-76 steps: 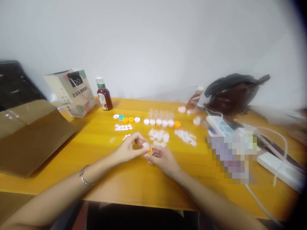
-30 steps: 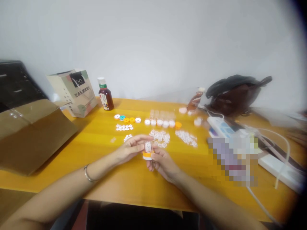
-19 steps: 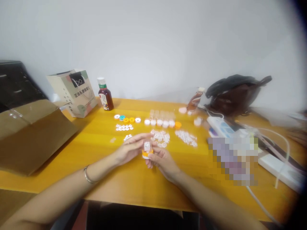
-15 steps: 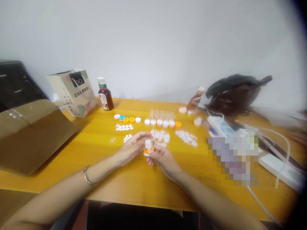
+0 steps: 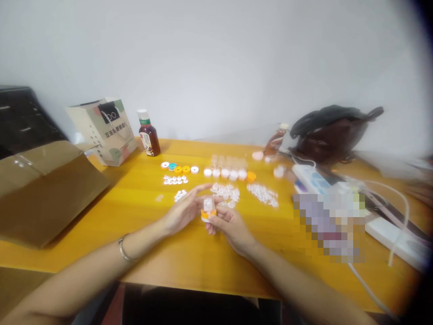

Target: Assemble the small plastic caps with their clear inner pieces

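Table (image 5: 162, 268) under everything. Cardboard box (image 5: 50, 194) at the table's left, dark bag (image 5: 321, 137) at the far right, paper bag (image 5: 110, 131) standing behind the box. Right hand (image 5: 232, 223) over the near middle of the table, grip pinching a small clear container (image 5: 209, 209) by its orange-and-white base, thumb in front. Left hand (image 5: 184, 210) curved just beside the container's left side, index finger reaching past its top; can't tell if this grip presses on it. Dark red bottle (image 5: 149, 141) upright next to the paper bag. Beyond the hands, two rows of round caps: white, teal and orange at left (image 5: 177, 169), mostly white at right (image 5: 225, 173). Smallest: white openwork pieces (image 5: 263, 194) in two piles nearer than the right row.
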A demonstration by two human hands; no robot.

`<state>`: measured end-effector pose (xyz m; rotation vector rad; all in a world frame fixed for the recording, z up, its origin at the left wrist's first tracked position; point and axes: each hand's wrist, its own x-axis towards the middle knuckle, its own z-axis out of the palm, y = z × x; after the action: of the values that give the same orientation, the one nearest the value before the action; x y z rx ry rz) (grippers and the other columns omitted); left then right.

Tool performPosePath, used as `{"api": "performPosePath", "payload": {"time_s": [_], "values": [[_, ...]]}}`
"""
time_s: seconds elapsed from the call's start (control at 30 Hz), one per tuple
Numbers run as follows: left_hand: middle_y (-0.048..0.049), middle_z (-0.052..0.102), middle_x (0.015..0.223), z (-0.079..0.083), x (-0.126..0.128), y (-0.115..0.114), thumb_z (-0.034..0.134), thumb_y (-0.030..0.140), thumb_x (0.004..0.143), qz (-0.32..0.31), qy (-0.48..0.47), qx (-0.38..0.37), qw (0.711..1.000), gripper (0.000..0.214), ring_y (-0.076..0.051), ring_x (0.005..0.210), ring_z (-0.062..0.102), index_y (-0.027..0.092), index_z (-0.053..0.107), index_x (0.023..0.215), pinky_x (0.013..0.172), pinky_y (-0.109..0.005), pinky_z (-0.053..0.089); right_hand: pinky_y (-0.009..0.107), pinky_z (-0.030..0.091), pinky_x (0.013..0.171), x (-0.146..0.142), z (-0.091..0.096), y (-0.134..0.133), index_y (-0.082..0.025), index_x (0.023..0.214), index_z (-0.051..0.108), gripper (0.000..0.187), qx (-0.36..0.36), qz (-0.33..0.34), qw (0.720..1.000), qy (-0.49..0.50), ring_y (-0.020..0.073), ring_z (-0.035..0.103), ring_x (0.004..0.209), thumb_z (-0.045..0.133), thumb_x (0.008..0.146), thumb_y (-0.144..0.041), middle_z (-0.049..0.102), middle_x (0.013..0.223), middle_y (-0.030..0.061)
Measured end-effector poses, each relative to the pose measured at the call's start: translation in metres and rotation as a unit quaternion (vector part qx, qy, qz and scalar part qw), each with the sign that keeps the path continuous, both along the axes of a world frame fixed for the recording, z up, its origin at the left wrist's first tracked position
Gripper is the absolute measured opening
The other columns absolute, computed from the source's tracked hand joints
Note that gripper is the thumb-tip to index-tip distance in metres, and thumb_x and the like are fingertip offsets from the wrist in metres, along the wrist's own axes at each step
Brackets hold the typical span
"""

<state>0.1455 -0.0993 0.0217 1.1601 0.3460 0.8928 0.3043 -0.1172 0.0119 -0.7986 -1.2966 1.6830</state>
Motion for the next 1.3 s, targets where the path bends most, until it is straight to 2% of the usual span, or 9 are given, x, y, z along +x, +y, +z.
{"api": "performPosePath", "payload": {"time_s": [0.13, 0.3, 0.43, 0.53, 0.7, 0.83, 1.0, 1.13, 1.3], "values": [[-0.0086, 0.057, 0.1, -0.002, 0.0, 0.0, 0.065, 0.034, 0.074, 0.112, 0.019, 0.04, 0.993, 0.045, -0.017, 0.079, 0.058, 0.02, 0.045, 0.111, 0.065, -0.027, 0.048, 0.021, 0.041, 0.051, 0.001, 0.0, 0.0, -0.015, 0.071, 0.062, 0.021, 0.002, 0.008, 1.0, 0.006, 0.0072, 0.054, 0.049, 0.069, 0.067, -0.034, 0.062, 0.059, -0.0016], [-0.0144, 0.051, 0.115, 0.001, -0.001, -0.001, 0.051, 0.042, 0.083, 0.02, -0.001, 0.002, 1.0, 0.046, -0.019, 0.074, 0.06, 0.023, 0.036, 0.122, 0.062, -0.034, 0.05, 0.02, 0.04, 0.05, 0.002, -0.001, 0.001, -0.015, 0.072, 0.063, 0.02, 0.004, 0.011, 1.0, 0.013, 0.0072, 0.054, 0.049, 0.068, 0.069, -0.034, 0.062, 0.058, -0.0013], [-0.0114, 0.055, 0.11, 0.0, 0.001, -0.001, 0.061, 0.033, 0.078, 0.063, -0.001, 0.023, 0.998, 0.05, -0.015, 0.067, 0.06, 0.023, 0.037, 0.12, 0.059, -0.03, 0.049, 0.02, 0.041, 0.051, 0.002, -0.001, 0.002, -0.015, 0.072, 0.063, 0.02, 0.005, 0.002, 1.0, 0.002, 0.0071, 0.054, 0.05, 0.069, 0.068, -0.033, 0.062, 0.059, -0.0012], [-0.0138, 0.055, 0.113, -0.001, 0.002, -0.001, 0.051, 0.039, 0.083, 0.021, -0.006, -0.006, 1.0, 0.045, -0.018, 0.069, 0.061, 0.023, 0.034, 0.122, 0.063, -0.036, 0.05, 0.02, 0.04, 0.051, 0.001, -0.001, 0.001, -0.015, 0.072, 0.063, 0.019, 0.003, -0.005, 1.0, 0.006, 0.0068, 0.054, 0.049, 0.068, 0.069, -0.033, 0.062, 0.058, -0.0017], [-0.0098, 0.06, 0.099, -0.003, 0.0, 0.002, 0.058, 0.035, 0.08, 0.078, -0.005, 0.01, 0.997, 0.03, -0.017, 0.07, 0.061, 0.017, 0.049, 0.102, 0.061, -0.029, 0.048, 0.02, 0.04, 0.05, 0.0, -0.002, 0.001, -0.014, 0.07, 0.062, 0.021, 0.001, -0.012, 1.0, -0.003, 0.0066, 0.054, 0.048, 0.069, 0.067, -0.034, 0.062, 0.057, -0.0016], [-0.0149, 0.06, 0.099, -0.006, -0.002, 0.006, 0.041, 0.048, 0.086, 0.005, 0.001, -0.029, 1.0, 0.044, -0.02, 0.071, 0.061, 0.011, 0.054, 0.105, 0.065, -0.034, 0.047, 0.02, 0.04, 0.05, 0.001, -0.004, 0.002, -0.014, 0.073, 0.062, 0.021, 0.007, -0.01, 1.0, 0.0, 0.0068, 0.054, 0.048, 0.069, 0.067, -0.033, 0.062, 0.057, -0.0019], [-0.0063, 0.062, 0.087, -0.01, 0.0, 0.005, 0.066, 0.035, 0.074, 0.082, 0.012, 0.029, 0.996, 0.044, -0.013, 0.061, 0.058, 0.018, 0.05, 0.111, 0.061, -0.027, 0.046, 0.019, 0.04, 0.05, 0.001, -0.003, 0.002, -0.015, 0.073, 0.063, 0.019, 0.008, -0.003, 1.0, 0.006, 0.0061, 0.054, 0.049, 0.068, 0.069, -0.032, 0.062, 0.059, -0.0019], [-0.0123, 0.058, 0.105, -0.009, 0.002, 0.002, 0.054, 0.042, 0.081, 0.011, -0.008, -0.005, 1.0, 0.047, -0.018, 0.065, 0.061, 0.021, 0.039, 0.121, 0.063, -0.036, 0.048, 0.019, 0.04, 0.051, 0.001, -0.001, 0.002, -0.015, 0.072, 0.062, 0.019, 0.005, 0.0, 1.0, 0.021, 0.006, 0.054, 0.049, 0.067, 0.07, -0.033, 0.062, 0.059, -0.0023], [-0.0088, 0.06, 0.098, -0.004, 0.001, 0.001, 0.057, 0.035, 0.08, 0.052, -0.024, 0.006, 0.998, 0.046, -0.016, 0.062, 0.06, 0.022, 0.038, 0.12, 0.062, -0.035, 0.048, 0.02, 0.039, 0.05, 0.002, -0.002, 0.003, -0.015, 0.073, 0.063, 0.019, 0.005, -0.006, 1.0, 0.005, 0.006, 0.053, 0.048, 0.069, 0.068, -0.032, 0.062, 0.057, -0.0022]]}}
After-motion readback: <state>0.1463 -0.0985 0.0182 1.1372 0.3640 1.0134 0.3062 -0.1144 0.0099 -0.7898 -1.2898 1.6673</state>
